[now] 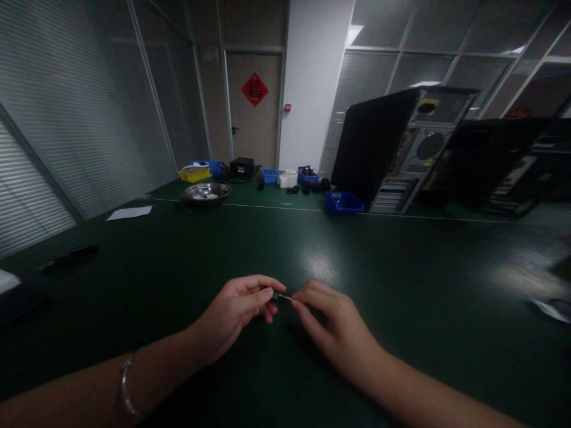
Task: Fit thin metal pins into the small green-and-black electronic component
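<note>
Above the green table point(250, 244), my left hand point(243, 303) is closed, pinching a small dark piece with green on it point(276, 295) between thumb and fingers. It looks like a little circuit board, though the fingers cover most of it. My right hand point(328, 315) meets it from the other side, thumb and forefinger pressed together on a thin, pale, silvery strip point(286, 298). That strip reaches to the green piece; whether the two are joined I cannot tell. A bracelet point(127, 383) circles my left wrist.
Toward the back stand a metal bowl point(206, 201) with small pieces in it, a yellow bin point(195, 174), a blue bin point(344, 208) and a computer tower point(390, 153). White paper point(129, 213) and a dark elongated object point(69, 258) lie at the left.
</note>
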A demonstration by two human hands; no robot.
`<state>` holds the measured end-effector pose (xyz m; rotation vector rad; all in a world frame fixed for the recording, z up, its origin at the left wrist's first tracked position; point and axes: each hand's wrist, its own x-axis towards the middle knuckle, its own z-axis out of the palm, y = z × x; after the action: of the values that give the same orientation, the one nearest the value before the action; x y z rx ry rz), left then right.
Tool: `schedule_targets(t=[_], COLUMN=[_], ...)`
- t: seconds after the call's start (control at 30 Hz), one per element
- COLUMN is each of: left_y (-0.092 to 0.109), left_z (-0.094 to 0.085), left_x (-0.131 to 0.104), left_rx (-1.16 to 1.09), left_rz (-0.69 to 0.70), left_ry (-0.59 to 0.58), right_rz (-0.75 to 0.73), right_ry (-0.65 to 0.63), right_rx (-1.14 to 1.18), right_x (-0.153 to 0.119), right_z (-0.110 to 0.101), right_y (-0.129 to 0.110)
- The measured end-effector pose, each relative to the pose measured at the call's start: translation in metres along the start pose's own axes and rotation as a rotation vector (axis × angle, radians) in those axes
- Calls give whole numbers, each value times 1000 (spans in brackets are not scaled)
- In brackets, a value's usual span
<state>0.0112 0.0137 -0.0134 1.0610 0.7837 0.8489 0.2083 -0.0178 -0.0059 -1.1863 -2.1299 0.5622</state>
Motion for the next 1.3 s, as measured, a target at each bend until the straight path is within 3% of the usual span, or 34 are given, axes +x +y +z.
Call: schedule_targets(t=[0.3, 0.57, 0.83, 1.13, 1.3], left_y=[0, 5, 2, 1, -1], left_z=[-1, 4, 1, 2, 2], left_x=[-1, -2, -1, 0, 1], left_rx=[152, 32, 123, 75, 87], left_rz=[49, -7, 26, 21, 48], left_ry=[23, 30, 37, 66, 48], right_rz=[16, 1, -5, 10, -49], right_ry=[-8, -15, -22, 12, -9], right_rx=[-29, 22, -7, 49, 110], right_x=[2, 2, 2, 2, 2], right_z=[1, -1, 1, 0, 1], right_y=[0, -1, 1, 0, -1])
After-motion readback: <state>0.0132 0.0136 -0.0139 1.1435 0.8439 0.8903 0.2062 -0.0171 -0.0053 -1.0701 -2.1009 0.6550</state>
